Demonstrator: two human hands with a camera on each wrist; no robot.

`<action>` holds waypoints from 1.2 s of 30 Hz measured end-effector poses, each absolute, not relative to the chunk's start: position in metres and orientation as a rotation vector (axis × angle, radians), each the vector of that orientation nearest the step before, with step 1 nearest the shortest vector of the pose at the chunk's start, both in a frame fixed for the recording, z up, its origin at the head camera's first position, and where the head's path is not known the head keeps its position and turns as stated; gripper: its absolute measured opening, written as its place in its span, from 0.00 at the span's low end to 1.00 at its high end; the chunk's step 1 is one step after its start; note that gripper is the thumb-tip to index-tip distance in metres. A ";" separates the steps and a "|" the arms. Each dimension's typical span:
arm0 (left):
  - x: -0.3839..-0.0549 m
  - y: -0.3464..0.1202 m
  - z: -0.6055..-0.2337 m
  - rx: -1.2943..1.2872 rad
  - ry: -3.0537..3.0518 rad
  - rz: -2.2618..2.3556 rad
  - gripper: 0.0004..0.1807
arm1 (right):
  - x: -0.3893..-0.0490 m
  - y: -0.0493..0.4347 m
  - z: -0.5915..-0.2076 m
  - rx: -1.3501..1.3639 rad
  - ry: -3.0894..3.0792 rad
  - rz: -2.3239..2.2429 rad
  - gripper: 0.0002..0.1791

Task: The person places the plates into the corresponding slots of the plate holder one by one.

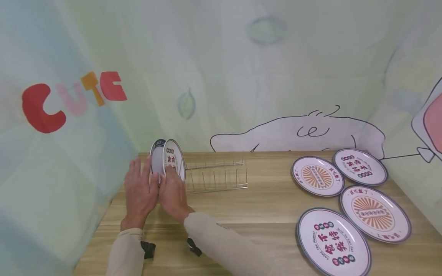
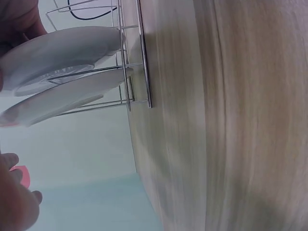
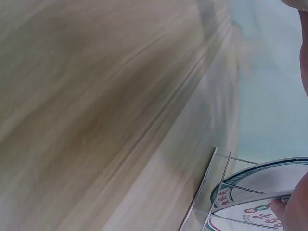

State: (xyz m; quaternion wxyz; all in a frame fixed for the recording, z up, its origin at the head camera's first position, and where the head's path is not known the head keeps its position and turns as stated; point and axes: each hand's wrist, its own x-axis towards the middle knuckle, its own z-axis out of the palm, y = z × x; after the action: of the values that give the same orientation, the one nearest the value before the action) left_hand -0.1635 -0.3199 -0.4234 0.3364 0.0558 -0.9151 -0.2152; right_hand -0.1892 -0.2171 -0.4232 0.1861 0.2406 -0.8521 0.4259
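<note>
Two white plates with dark rims stand on edge, side by side, at the left end of a wire dish rack (image 1: 217,189). My right hand (image 1: 173,193) grips the lower near edge of the right-hand plate (image 1: 175,153), its fingers on the printed face. In the right wrist view a fingertip (image 3: 278,208) lies against that print. My left hand (image 1: 141,189) is beside the left-hand plate (image 1: 157,159), fingers extended upward along its left side. Both plates sit between the rack's wires in the left wrist view, tilted and close together.
On the right of the wooden table (image 1: 241,237) lie several printed plates, among them a red-lettered plate (image 1: 333,241) in front and a sunburst plate (image 1: 375,214). The rack's right part holds no plates. Cloth walls (image 1: 221,76) border the table at the back and sides.
</note>
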 end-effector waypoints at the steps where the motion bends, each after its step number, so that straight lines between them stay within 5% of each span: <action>1: -0.163 -0.320 -0.423 0.141 -2.386 -0.561 0.30 | -0.189 -0.216 -0.423 0.702 -2.410 1.176 0.17; 36: -0.170 -0.317 -0.414 0.121 -2.393 -0.585 0.36 | -0.186 -0.207 -0.430 0.904 -2.629 0.755 0.30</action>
State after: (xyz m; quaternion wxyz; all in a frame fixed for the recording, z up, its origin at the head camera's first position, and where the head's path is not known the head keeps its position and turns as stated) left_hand -0.1699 -0.3170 -0.4143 0.3312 0.0462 -0.9155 -0.2238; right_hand -0.1860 -0.2066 -0.4303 0.1301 0.3110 -0.9049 0.2599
